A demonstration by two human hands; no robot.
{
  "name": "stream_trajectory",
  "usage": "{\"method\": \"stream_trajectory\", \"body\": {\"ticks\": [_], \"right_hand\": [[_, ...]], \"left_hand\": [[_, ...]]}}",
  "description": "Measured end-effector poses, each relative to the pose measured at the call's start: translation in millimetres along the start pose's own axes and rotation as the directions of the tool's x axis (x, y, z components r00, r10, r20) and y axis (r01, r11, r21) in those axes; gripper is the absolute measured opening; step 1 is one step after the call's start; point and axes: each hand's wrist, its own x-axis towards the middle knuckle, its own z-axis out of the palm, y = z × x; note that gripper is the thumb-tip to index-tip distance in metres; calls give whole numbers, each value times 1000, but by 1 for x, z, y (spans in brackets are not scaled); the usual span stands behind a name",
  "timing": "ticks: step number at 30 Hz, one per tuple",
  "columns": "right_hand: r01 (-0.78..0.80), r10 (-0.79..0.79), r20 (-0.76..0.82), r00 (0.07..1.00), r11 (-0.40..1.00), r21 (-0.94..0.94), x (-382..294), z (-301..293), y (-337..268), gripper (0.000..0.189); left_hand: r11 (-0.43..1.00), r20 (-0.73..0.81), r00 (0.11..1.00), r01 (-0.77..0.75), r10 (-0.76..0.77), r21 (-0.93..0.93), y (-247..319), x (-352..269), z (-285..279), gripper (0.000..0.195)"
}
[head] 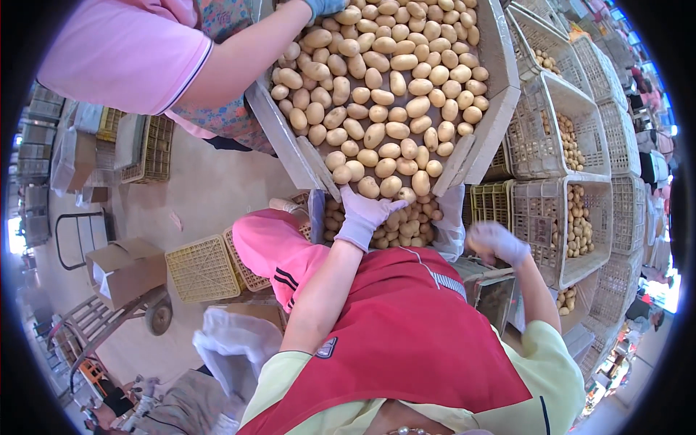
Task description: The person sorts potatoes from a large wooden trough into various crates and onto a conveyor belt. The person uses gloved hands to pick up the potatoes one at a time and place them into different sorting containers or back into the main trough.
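Observation:
Many potatoes (397, 129) lie on a sorting table with raised wooden side boards (492, 136). At the table's near opening is my left hand (365, 213) in a pale glove, fingers spread, its fingertips beside the lowest potatoes and the thumb close to one potato. Below it, a lined container holds more potatoes (408, 231). My right hand (497, 242), gloved too, is out to the right next to a plastic crate (535, 223); it is blurred, with a potato (478, 243) seemingly at its fingers. A co-worker's blue-gloved hand (325, 5) reaches the potatoes at the top.
Stacked plastic crates (576, 136), some with potatoes, line the right side. A co-worker in a pink sleeve (125, 54) stands at upper left. Yellow crates (202, 267), a cardboard box (128, 272) on a hand cart (103, 326) and a plastic-lined box (236, 342) are at left.

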Motion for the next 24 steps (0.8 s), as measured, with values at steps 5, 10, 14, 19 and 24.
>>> {"method": "stream_trajectory", "body": {"ticks": [5, 10, 14, 19, 24], "right_hand": [[-126, 8, -168, 986, 695, -708, -42, 4, 52, 25], [442, -802, -258, 538, 529, -724, 41, 52, -85, 27], [221, -762, -188, 620, 399, -890, 116, 50, -120, 30], [161, -811, -239, 533, 375, -913, 134, 37, -129, 25], [-1, -766, -375, 523, 439, -898, 155, 25, -136, 44]], "left_hand": [[900, -144, 973, 104, -180, -422, 0, -5, 18, 79], [975, -341, 926, 97, -162, -200, -9, 2, -11, 65], [981, -501, 864, 141, -54, 137, -9, -3, -22, 70], [999, -504, 863, 40, -42, -15, 1, -8, -24, 81], [977, -547, 837, 102, 17, 187, -24, 11, -50, 63]]}}
